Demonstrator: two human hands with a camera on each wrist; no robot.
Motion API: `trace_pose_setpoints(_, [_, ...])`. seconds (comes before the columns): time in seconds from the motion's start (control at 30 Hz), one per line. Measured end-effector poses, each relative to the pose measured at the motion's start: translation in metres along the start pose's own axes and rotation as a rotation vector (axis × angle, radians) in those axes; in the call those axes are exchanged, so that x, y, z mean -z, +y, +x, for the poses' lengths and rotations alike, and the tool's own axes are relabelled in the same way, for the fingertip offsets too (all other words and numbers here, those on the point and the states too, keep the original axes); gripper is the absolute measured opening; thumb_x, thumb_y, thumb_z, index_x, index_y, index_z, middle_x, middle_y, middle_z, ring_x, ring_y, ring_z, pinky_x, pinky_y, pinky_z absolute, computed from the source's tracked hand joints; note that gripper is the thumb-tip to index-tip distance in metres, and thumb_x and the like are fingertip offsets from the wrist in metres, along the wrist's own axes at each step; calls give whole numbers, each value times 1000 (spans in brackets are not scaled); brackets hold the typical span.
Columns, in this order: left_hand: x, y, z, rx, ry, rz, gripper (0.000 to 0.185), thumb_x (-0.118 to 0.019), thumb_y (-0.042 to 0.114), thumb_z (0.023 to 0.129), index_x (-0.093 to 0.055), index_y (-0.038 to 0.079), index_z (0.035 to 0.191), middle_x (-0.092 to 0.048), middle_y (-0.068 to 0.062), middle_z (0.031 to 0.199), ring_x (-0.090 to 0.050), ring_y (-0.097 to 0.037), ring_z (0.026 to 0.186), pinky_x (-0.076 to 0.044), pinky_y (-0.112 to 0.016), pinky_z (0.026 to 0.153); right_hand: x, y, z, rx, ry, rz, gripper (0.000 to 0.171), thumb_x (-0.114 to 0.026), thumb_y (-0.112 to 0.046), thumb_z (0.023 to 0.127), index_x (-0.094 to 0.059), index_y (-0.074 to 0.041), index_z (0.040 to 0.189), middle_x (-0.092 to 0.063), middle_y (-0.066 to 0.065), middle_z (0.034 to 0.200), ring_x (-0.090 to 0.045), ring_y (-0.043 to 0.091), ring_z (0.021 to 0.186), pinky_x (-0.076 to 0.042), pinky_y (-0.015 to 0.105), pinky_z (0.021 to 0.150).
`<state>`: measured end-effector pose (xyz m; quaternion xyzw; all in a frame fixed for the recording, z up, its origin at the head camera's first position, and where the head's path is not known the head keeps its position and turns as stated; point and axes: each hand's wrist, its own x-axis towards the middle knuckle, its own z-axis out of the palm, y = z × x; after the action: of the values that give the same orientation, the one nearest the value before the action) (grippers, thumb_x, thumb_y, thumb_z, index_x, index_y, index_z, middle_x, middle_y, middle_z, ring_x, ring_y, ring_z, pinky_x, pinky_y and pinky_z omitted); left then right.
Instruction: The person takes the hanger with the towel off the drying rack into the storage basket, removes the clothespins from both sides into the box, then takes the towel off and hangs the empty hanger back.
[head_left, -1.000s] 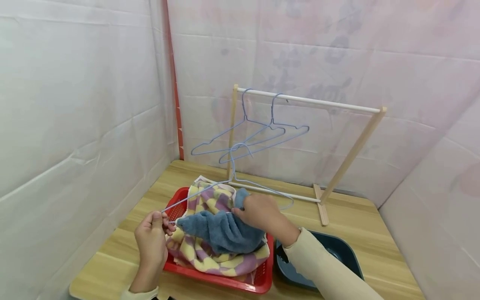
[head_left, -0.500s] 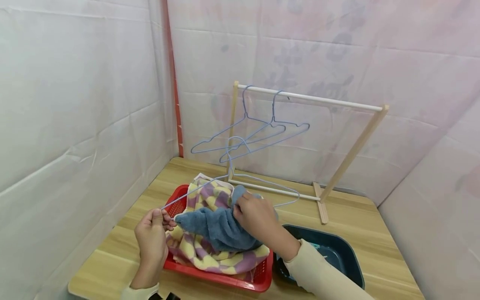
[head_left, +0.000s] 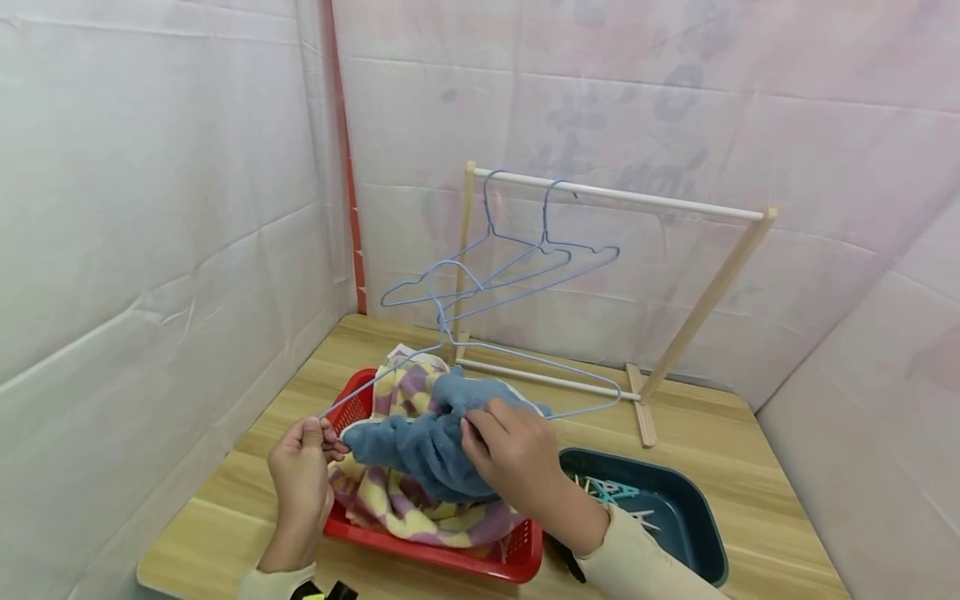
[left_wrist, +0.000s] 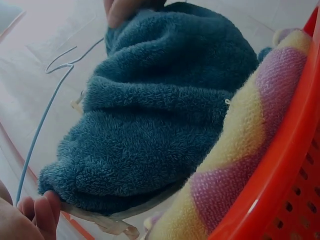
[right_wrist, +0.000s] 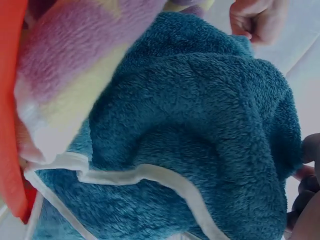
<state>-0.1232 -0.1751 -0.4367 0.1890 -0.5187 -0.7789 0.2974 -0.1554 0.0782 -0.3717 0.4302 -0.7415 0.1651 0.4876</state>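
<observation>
My left hand (head_left: 302, 475) pinches the left end of a blue wire hanger (head_left: 441, 315), which stands hook-up above the basket. A fluffy blue towel (head_left: 416, 446) with white edging is bunched along the hanger's lower part, its left end close to my left fingers. My right hand (head_left: 517, 450) grips the towel's folds near the middle. In the left wrist view the towel (left_wrist: 150, 115) hangs between both hands. The lower bar of the hanger is largely hidden by the cloth. Beneath lies a yellow and purple checked towel (head_left: 405, 521) in a red basket (head_left: 427, 550).
A dark tray (head_left: 686, 517) with several clothespins (head_left: 611, 490) stands right of the basket, partly behind my right forearm. Behind is a drying rack (head_left: 637, 198) with two blue hangers (head_left: 543, 242) on its bar. White sheeting (head_left: 187, 208) walls the wooden table (head_left: 232, 500).
The right hand has drawn the blue towel's folds slightly down and toward me, spreading cloth to the right. The held hanger's hook has tilted left. My left hand has hardly moved.
</observation>
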Motion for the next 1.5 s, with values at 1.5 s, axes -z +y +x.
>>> trace_pose_setpoints(1.5, [6, -2, 39, -39, 104, -64, 31, -50, 14, 106, -62, 7, 79, -57, 2, 64, -54, -7, 41, -45, -18, 39, 44, 15, 5, -40, 622, -39, 32, -64, -14, 93, -61, 7, 69, -47, 11, 53, -32, 17, 42, -22, 24, 35])
